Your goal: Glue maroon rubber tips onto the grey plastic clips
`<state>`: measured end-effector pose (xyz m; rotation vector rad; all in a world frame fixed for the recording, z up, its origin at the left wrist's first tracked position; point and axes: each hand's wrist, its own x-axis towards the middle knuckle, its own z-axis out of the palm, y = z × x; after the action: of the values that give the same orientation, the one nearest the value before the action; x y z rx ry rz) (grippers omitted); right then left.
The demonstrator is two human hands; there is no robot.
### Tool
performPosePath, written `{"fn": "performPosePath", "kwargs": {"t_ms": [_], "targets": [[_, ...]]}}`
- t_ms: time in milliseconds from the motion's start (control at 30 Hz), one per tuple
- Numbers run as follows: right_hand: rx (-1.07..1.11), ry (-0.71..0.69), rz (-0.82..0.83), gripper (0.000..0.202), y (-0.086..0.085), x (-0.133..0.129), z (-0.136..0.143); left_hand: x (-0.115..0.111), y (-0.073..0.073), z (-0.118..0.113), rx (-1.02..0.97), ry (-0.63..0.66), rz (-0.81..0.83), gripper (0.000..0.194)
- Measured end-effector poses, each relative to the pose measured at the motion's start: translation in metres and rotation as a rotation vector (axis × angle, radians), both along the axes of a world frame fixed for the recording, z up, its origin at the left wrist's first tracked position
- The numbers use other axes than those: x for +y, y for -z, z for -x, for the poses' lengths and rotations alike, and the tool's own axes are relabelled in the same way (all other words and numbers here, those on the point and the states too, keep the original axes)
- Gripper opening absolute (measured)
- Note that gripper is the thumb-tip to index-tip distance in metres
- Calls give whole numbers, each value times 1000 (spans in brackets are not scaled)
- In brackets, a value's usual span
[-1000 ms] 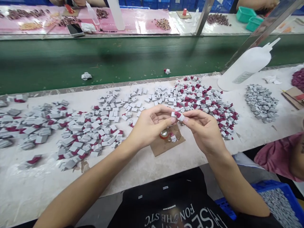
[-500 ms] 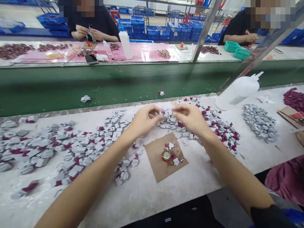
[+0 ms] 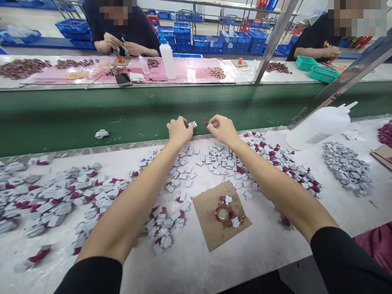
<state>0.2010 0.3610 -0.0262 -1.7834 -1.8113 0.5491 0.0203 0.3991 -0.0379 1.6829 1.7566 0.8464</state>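
Beyond the worktop (image 3: 190, 269), green belt (image 3: 61, 118); on the worktop, cardboard (image 3: 205, 226). Over belt's near edge: my left hand (image 3: 180, 131), part-curled at white-red piece (image 3: 193, 124), can't tell if gripped; my right hand (image 3: 223, 130) pinching red piece (image 3: 207, 124), fingertips nearly closed.

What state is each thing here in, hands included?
Left hand: fingertips at a white-and-maroon piece
Right hand: fingers closed on a small maroon piece
Cardboard: flat, wet-looking patch
Blue-capped bottle: upright, capped
Phone: lying down, screen dark
Green baskets: open-topped
Grey pieces: loosely heaped
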Motion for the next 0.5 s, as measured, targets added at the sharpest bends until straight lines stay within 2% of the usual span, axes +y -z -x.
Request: {"fn": "performPosePath", "kwargs": {"t_ms": [67,167,233,300,367,433,500], "targets": [[68,-49,-60,15,-6,-31,-6,-24,-8,0,-101,112,-4,9],[200,-136,-207,14,-12,-86,-12,-70,-21,-3,-337,410,71,25],[287,-154,-259,14,-14,-124,-13,-100,-28,-4,-406,536,78,27],[435,-127,-237,21,-15,-158,-15,-129,-32,-4,-442,591,72,23],[625,-93,-143,29,-15,-186,-18,-154,-34,-2,-476,609,95,17],[757,-73,-23,29,-13,-209,-21,-175,-33,-1,-499,619,116,13],[789,-53,47,24,-10,-226,-25,-190,-30,-1,-501,645,133,10]]}}
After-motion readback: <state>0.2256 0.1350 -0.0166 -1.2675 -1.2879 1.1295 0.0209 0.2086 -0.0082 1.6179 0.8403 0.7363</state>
